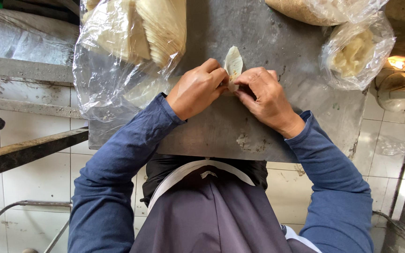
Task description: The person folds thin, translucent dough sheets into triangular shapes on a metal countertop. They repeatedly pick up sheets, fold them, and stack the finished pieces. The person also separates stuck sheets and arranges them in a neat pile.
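A pale dough wrapper [233, 64], folded into a pointed half-moon with filling showing at its seam, stands between both hands over a grey metal table [268, 42]. My left hand [197, 89] pinches the wrapper's lower left edge with thumb and fingers. My right hand [264, 99] pinches it from the right, fingertips meeting the left ones. The wrapper's lower part is hidden by my fingers. Both arms wear blue sleeves.
A clear plastic bag of stacked pale wrappers [132, 33] lies at the table's left. A small bag of pale yellowish filling [355, 54] sits at the right, and another bag of brownish filling [305, 9] at the top. Tiled floor and metal bars [29, 150] lie left.
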